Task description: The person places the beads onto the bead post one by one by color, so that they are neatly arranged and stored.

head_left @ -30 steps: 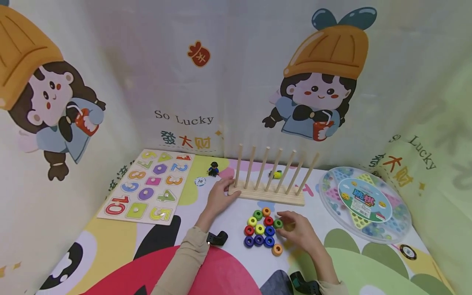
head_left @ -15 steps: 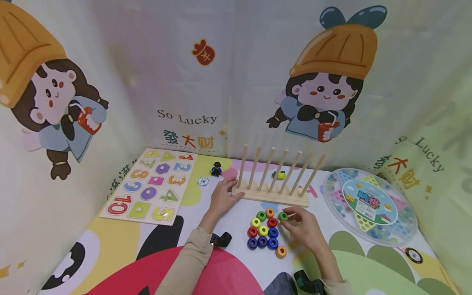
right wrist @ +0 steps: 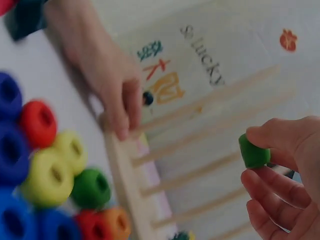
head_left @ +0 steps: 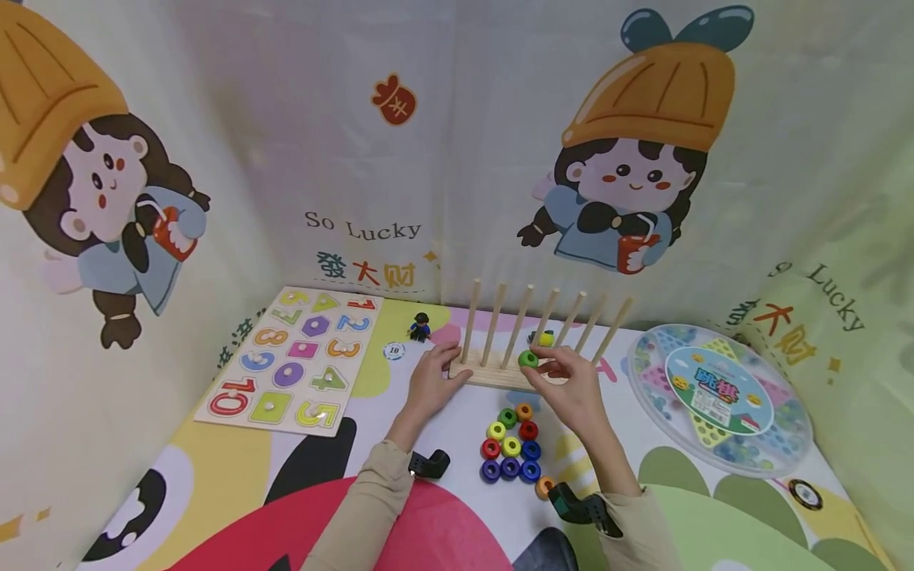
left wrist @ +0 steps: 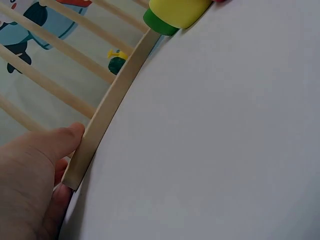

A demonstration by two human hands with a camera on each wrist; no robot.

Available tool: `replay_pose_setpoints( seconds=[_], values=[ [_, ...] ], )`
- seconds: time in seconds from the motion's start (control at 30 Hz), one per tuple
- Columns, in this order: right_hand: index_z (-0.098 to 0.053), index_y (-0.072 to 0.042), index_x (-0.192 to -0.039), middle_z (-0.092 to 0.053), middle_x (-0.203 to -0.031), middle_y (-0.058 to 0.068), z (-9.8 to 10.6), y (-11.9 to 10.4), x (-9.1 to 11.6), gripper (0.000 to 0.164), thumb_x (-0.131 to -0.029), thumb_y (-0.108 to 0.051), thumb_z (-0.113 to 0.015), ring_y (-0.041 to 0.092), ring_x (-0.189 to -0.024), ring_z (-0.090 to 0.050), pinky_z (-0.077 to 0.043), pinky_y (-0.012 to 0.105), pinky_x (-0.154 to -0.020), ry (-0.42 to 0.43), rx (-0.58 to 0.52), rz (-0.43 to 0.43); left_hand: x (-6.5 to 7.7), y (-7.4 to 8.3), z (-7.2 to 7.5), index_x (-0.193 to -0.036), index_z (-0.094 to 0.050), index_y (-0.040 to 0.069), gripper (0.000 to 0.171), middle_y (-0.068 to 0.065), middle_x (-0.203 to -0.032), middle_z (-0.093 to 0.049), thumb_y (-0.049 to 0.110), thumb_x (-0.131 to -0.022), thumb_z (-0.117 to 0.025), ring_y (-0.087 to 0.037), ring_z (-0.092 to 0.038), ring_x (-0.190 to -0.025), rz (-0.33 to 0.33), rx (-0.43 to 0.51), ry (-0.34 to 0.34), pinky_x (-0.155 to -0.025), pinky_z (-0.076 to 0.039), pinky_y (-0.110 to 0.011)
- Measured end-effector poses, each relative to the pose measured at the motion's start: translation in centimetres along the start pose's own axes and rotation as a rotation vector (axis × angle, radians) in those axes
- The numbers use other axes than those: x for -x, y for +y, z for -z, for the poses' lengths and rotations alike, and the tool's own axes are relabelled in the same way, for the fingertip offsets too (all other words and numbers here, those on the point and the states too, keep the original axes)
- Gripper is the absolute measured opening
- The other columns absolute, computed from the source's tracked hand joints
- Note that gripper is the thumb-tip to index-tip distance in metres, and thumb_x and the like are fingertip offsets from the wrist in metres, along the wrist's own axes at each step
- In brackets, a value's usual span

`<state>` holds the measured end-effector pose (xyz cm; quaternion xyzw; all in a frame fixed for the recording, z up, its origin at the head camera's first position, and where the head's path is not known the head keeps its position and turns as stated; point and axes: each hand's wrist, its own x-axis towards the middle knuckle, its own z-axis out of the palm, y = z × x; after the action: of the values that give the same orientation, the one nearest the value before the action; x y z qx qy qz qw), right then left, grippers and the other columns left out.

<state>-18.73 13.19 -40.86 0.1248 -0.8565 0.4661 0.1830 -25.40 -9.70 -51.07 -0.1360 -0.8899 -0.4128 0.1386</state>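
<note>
A wooden peg rack (head_left: pixel 493 374) with a row of upright bare dowels stands towards the back of the table. My left hand (head_left: pixel 432 381) grips the left end of its base, thumb against the front edge (left wrist: pixel 75 132). Between thumb and fingertips, my right hand (head_left: pixel 580 388) pinches a green bead (head_left: pixel 528 360), held up in front of the middle dowels. In the right wrist view that bead (right wrist: pixel 254 152) is clear of the dowels. In front of the rack lies a cluster of red, yellow, blue, purple, green and orange beads (head_left: pixel 511 454), their holes facing up.
On the left lies a number-and-shape puzzle board (head_left: pixel 300 357). A small toy figure (head_left: pixel 420 327) and a round chip (head_left: pixel 394 350) are beside the rack, and a yellow-green toy (head_left: pixel 546 339) behind it. A round checkers case (head_left: pixel 721 396) and a black chip (head_left: pixel 805 494) lie right.
My right hand has lifted the green bead from beside the cluster and carried it forward and slightly left to the dowels. The left hand stays on the rack's end.
</note>
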Motion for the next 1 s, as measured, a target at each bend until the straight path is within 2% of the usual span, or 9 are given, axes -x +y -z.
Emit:
replay_pose_setpoints(
  seconds=[0.1, 0.33, 0.5, 0.6, 0.7, 1.0],
  values=[
    [-0.074, -0.001, -0.109, -0.069, -0.097, 0.010, -0.4, -1.4, -1.1, 0.031, -0.080, -0.006, -0.081, 0.022, -0.077, -0.069, -0.058, 0.032, -0.072, 0.021, -0.023, 0.039, 0.0, 0.0, 0.0, -0.126, -0.066, 0.001, 0.049, -0.010, -0.135, -0.059, 0.027, -0.086, -0.078, -0.028, -0.058, -0.110, 0.001, 0.006, 0.000, -0.087, -0.052, -0.040],
    [-0.073, 0.000, -0.107, -0.073, -0.099, 0.013, -0.9, -4.7, -3.9, 0.028, -0.081, -0.006, -0.081, 0.024, -0.074, -0.069, -0.059, 0.042, -0.074, 0.062, -0.048, 0.123, 0.0, 0.0, -0.1, -0.127, -0.065, 0.000, 0.050, -0.009, -0.135, -0.059, 0.028, -0.087, -0.077, -0.026, -0.057, -0.108, -0.003, 0.008, -0.010, -0.085, -0.053, -0.038],
    [-0.073, 0.000, -0.109, -0.073, -0.098, 0.013, -1.3, -6.8, -5.9, 0.028, -0.083, -0.009, -0.079, 0.024, -0.075, -0.069, -0.058, 0.033, -0.072, 0.068, -0.061, 0.158, 0.1, -0.1, 0.0, -0.126, -0.066, 0.000, 0.050, -0.010, -0.134, -0.060, 0.029, -0.087, -0.077, -0.026, -0.058, -0.106, -0.020, -0.007, -0.001, -0.084, -0.053, -0.037],
    [-0.073, -0.001, -0.110, -0.072, -0.096, 0.012, -1.5, -7.6, -6.8, 0.028, -0.084, -0.010, -0.078, 0.024, -0.074, -0.069, -0.054, 0.023, -0.066, 0.075, -0.065, 0.146, 0.1, -0.2, 0.0, -0.126, -0.065, -0.001, 0.050, -0.010, -0.133, -0.060, 0.029, -0.087, -0.077, -0.027, -0.058, -0.106, -0.027, -0.006, -0.002, -0.084, -0.053, -0.039],
    [-0.073, -0.002, -0.109, -0.072, -0.097, 0.012, -1.8, -8.0, -7.4, 0.027, -0.085, -0.011, -0.077, 0.024, -0.073, -0.068, -0.050, 0.018, -0.060, 0.093, -0.072, 0.124, 0.2, -0.1, 0.0, -0.125, -0.066, -0.001, 0.050, -0.011, -0.133, -0.060, 0.029, -0.087, -0.077, -0.027, -0.058, -0.106, -0.028, 0.002, 0.000, -0.084, -0.053, -0.040],
    [-0.074, -0.001, -0.108, -0.073, -0.103, 0.012, -3.1, -8.6, -8.8, 0.025, -0.085, -0.011, -0.076, 0.024, -0.072, -0.067, -0.044, 0.017, -0.050, 0.128, -0.060, 0.079, 0.1, 0.0, 0.2, -0.124, -0.066, -0.001, 0.049, -0.011, -0.132, -0.061, 0.029, -0.086, -0.077, -0.026, -0.058, -0.103, -0.026, 0.002, 0.003, -0.082, -0.053, -0.039]
  ],
)
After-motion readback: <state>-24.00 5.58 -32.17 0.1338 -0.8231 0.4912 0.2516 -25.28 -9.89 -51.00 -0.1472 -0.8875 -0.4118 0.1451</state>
